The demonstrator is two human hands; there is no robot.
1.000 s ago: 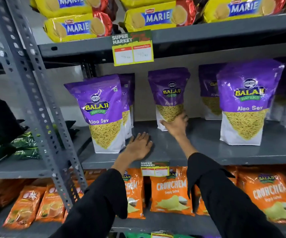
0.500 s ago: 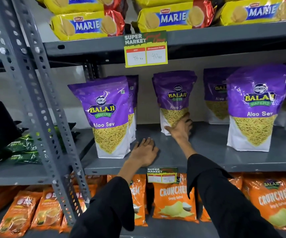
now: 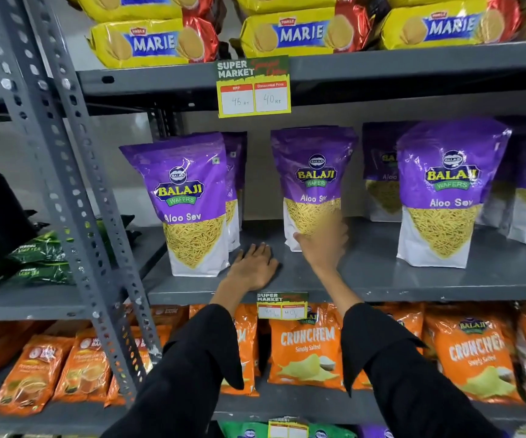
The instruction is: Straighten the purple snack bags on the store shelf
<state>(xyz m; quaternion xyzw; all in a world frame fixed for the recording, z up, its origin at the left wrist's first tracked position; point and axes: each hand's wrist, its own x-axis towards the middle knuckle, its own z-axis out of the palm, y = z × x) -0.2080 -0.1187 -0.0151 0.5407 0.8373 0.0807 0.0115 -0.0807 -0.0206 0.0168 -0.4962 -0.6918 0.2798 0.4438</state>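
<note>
Purple Balaji Aloo Sev bags stand upright on the grey middle shelf (image 3: 366,279). One front bag (image 3: 189,197) is at the left with more behind it, a middle bag (image 3: 314,178) stands further back, and a right bag (image 3: 445,191) is near the front with others behind. My right hand (image 3: 323,240), motion-blurred, grips the bottom of the middle bag. My left hand (image 3: 252,267) lies flat, palm down, on the shelf between the left and middle bags, holding nothing.
A perforated grey upright post (image 3: 66,191) stands at the left. Yellow Marie biscuit packs (image 3: 287,34) fill the shelf above, with a price tag (image 3: 253,86) hanging from its edge. Orange Crunchem bags (image 3: 306,349) sit on the shelf below. Green packs (image 3: 40,257) lie far left.
My right hand has closed further around the base of the middle bag, which has shifted slightly toward the front. My left hand stays flat on the shelf. The view has tilted up a little.
</note>
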